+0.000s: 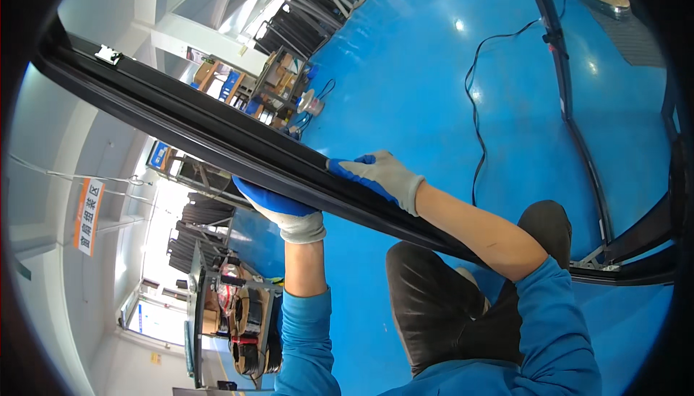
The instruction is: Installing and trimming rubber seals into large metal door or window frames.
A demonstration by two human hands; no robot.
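Holding: one black frame (217,130) between your left fingers (254,194), grasping one edge, and right fingers (348,170), grasping the opposite, presumably for balance.

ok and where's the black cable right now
In the head view, the black cable lies on the blue floor right of centre, running up between the gloved right hand and the thin black bar farther right.

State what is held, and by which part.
A black grooved frame bar, near its middle: left hand at the lower edge, right hand over the upper edge.
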